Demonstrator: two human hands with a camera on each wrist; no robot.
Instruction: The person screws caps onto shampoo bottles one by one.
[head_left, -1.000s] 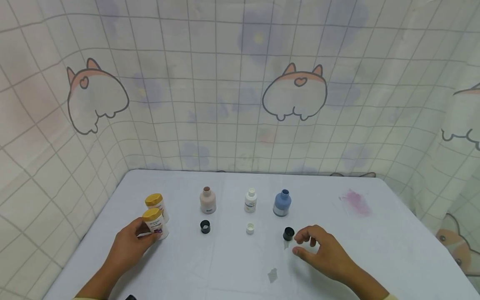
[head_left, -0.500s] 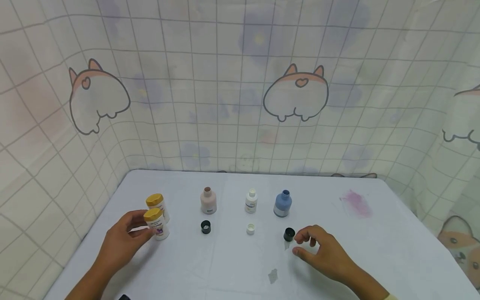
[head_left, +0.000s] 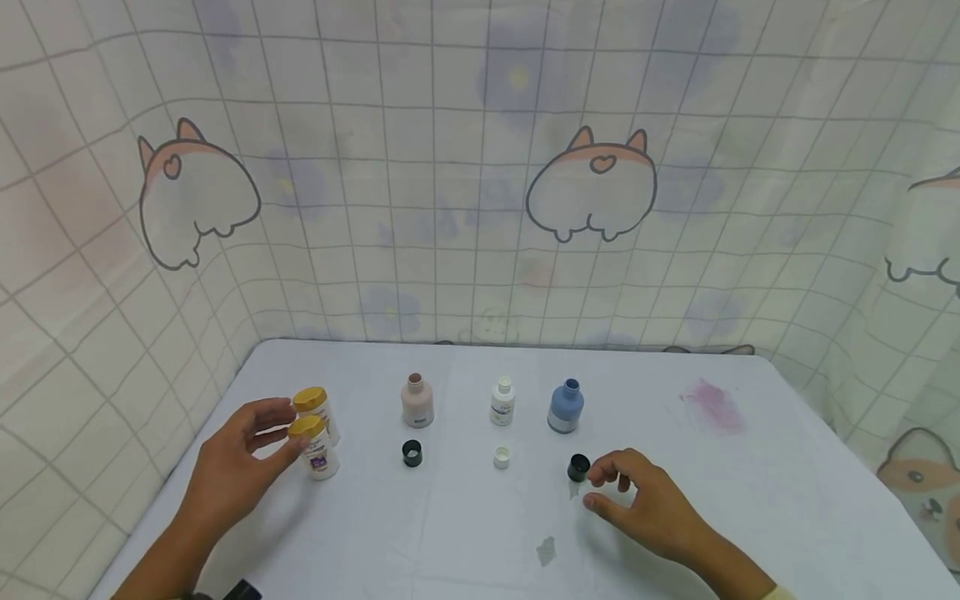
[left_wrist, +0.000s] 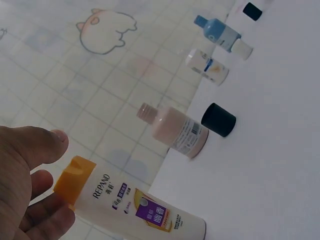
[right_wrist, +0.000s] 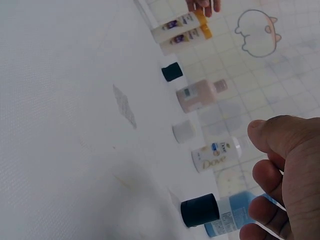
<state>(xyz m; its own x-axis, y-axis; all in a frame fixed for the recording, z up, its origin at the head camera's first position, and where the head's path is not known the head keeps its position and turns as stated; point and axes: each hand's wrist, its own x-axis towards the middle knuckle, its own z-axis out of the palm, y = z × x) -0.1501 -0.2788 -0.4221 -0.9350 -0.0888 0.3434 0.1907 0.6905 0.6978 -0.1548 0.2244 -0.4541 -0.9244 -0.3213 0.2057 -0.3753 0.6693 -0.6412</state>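
A white bottle with a yellow cap point(head_left: 318, 454), labelled REPAND, stands upright at the table's left. A second yellow-capped bottle point(head_left: 313, 402) stands right behind it. My left hand point(head_left: 234, 467) is beside the front bottle near its cap, thumb and fingers apart; whether a fingertip touches it I cannot tell. My right hand point(head_left: 645, 504) hovers with loosely bent fingers next to a black cap point(head_left: 578, 467), holding nothing. Behind that cap stands an uncapped blue bottle point(head_left: 566, 408). A white Dove bottle point(right_wrist: 215, 155) and a pink bottle point(head_left: 417, 402), both uncapped, stand in the same row.
Another black cap point(head_left: 412, 453) lies before the pink bottle, and a white cap point(head_left: 501, 457) before the white one. The white table point(head_left: 450, 533) bears a pink stain point(head_left: 712, 407) at right and a grey patch point(head_left: 546, 551) in front. A patterned curtain point(head_left: 442, 192) hangs behind.
My left hand has loosened from around the front yellow-capped bottle and drawn back to the left, its fingers rising toward the cap. My right hand stays almost still.
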